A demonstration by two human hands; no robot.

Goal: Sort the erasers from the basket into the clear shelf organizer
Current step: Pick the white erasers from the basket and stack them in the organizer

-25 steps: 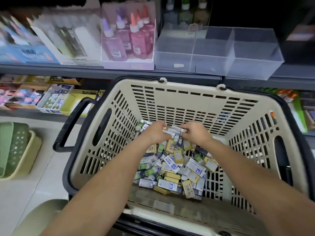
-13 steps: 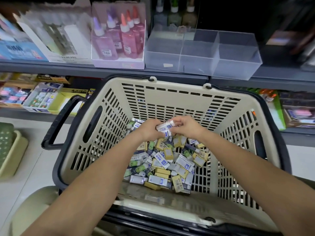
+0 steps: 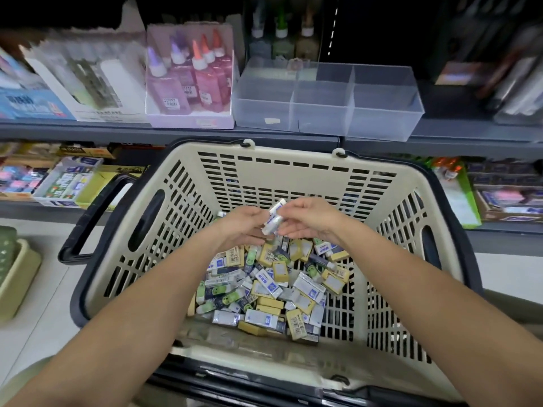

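Loose erasers (image 3: pixel 273 286) lie heaped on the floor of the basket (image 3: pixel 293 160). Above the heap the left hand (image 3: pixel 241 227) and right hand (image 3: pixel 314 221) meet, fingers clamped on a few white erasers (image 3: pixel 273 218). Beyond the basket's far rim, the clear shelf organizer (image 3: pixel 323 110) stands at the front edge of the shelf (image 3: pixel 117 132).

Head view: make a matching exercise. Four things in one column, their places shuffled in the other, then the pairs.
Things
1. white erasers
2. eraser pile
3. clear organizer
4. pink bottles

Places
A. on the shelf, left of the organizer
B. pinched between left hand and right hand
C. on the basket floor
D. on the shelf beyond the basket, right of the bottles

Pairs: 1-B, 2-C, 3-D, 4-A
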